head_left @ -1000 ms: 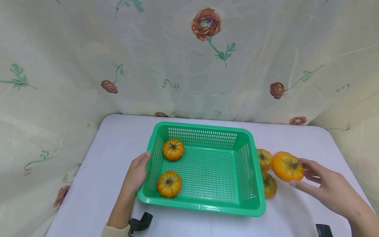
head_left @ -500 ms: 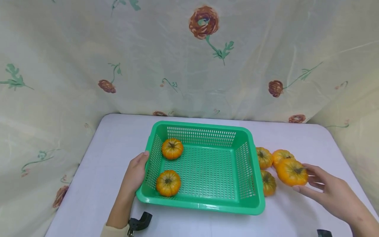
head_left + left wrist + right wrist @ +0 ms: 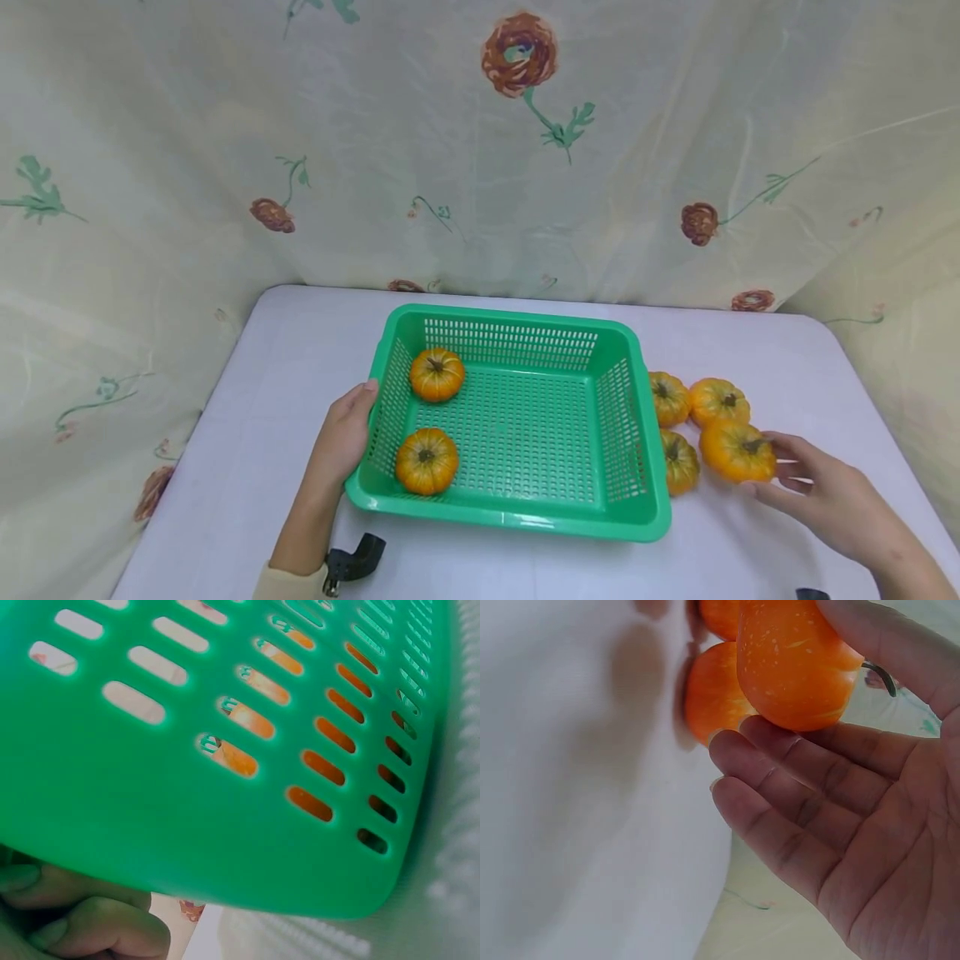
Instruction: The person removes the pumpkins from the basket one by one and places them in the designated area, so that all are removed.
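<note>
Now, right of a green slotted plastic basket [image 3: 517, 522], the right hand [image 3: 828, 498] pinches a squat, ribbed orange pumpkin [image 3: 738, 451] near three others. The left hand [image 3: 345, 437] grips the basket's side; its curled fingers [image 3: 120, 930] show closely only at left wrist. Right wrist alone reveals the held pumpkin's pale flecks.

The left hand [image 3: 341, 442] gripped the green basket [image 3: 501, 518] at nine o'clock. Inside, one pumpkin [image 3: 437, 375] lay at ten o'clock, another [image 3: 427, 461] at eight. Outside, around three, the right hand [image 3: 828, 498] held an orange pumpkin [image 3: 731, 451] beside three others [image 3: 718, 402].
</note>
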`<action>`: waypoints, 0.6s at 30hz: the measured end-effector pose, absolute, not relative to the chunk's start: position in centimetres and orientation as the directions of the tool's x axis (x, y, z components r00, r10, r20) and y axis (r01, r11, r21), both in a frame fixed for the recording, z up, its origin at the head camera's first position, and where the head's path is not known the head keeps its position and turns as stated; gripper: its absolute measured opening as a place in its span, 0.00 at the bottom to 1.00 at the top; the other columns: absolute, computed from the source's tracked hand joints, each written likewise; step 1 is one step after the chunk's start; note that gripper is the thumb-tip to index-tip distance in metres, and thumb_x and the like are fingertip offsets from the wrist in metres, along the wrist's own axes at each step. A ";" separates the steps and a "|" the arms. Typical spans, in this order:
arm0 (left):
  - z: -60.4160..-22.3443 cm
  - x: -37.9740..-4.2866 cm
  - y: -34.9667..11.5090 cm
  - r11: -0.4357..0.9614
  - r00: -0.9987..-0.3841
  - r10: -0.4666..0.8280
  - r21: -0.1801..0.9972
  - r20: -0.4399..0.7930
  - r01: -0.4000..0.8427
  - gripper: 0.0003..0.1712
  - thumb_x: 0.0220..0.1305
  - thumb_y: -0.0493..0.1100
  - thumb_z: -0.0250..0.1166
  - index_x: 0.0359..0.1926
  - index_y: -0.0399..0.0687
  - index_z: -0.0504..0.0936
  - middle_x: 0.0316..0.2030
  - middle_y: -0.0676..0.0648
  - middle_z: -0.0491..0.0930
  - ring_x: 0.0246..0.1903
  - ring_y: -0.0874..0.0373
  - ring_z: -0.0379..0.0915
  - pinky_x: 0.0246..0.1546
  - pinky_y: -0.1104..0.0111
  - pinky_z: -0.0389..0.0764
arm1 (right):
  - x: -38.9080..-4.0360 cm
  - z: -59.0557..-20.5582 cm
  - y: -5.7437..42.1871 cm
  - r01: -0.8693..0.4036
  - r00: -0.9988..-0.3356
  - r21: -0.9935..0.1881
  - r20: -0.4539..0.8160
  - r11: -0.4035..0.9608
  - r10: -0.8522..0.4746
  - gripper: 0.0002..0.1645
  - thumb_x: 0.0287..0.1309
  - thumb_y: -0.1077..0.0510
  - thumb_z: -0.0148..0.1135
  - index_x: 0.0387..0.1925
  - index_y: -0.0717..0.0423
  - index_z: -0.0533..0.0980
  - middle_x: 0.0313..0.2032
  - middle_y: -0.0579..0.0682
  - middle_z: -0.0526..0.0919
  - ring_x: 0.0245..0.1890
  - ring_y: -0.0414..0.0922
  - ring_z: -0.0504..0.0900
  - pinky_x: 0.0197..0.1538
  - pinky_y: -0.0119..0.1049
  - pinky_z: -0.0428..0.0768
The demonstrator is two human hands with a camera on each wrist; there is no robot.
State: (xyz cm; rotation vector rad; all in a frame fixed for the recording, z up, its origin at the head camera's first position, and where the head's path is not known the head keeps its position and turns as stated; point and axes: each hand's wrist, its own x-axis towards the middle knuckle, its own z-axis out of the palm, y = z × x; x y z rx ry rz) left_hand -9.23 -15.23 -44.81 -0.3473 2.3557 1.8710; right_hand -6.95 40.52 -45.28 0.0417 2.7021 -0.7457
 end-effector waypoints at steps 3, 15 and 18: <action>-44.9 -9.3 -15.3 0.208 -0.967 -0.113 0.946 -0.228 -0.248 0.32 0.86 0.57 0.42 0.63 0.36 0.79 0.47 0.36 0.83 0.43 0.49 0.81 0.42 0.63 0.83 | -7.1 -45.8 40.6 0.115 -0.942 -0.496 -0.330 0.861 -0.064 0.52 0.63 0.40 0.74 0.68 0.75 0.64 0.61 0.78 0.73 0.51 0.69 0.81 0.48 0.59 0.85; -44.8 -9.2 -15.1 0.193 -0.968 -0.103 0.950 -0.228 -0.244 0.31 0.86 0.57 0.43 0.63 0.36 0.79 0.48 0.35 0.83 0.44 0.48 0.81 0.43 0.62 0.83 | -7.1 -47.4 41.2 0.115 -0.936 -0.497 -0.345 0.860 -0.074 0.51 0.62 0.40 0.75 0.67 0.76 0.65 0.60 0.78 0.74 0.50 0.67 0.82 0.47 0.59 0.85; -44.8 -9.2 -15.1 0.193 -0.969 -0.107 0.951 -0.225 -0.242 0.31 0.86 0.57 0.43 0.62 0.36 0.79 0.47 0.35 0.83 0.43 0.48 0.81 0.43 0.63 0.83 | -7.1 -47.7 41.3 0.112 -0.935 -0.499 -0.345 0.859 -0.078 0.50 0.62 0.41 0.75 0.67 0.76 0.66 0.59 0.78 0.75 0.49 0.66 0.83 0.47 0.59 0.85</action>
